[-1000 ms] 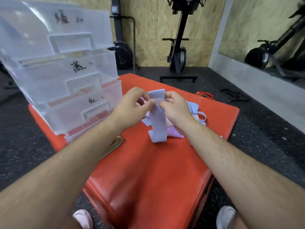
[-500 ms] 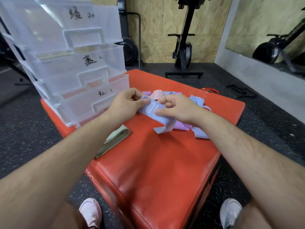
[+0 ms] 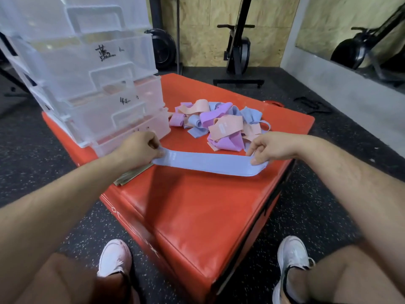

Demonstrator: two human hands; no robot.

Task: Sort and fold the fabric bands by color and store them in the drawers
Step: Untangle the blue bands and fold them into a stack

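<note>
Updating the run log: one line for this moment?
left hand: grips end of flat blue fabric band | right hand: grips other end | band: stretched over red padded box

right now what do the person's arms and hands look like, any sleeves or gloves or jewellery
Both arms are bare right up to the bottom edge of the picture, with no sleeves showing. The left hand and the right hand wear no gloves, and no rings, watch or wristband can be seen. The forearms have some hair. No markings or tattoos show.
</note>
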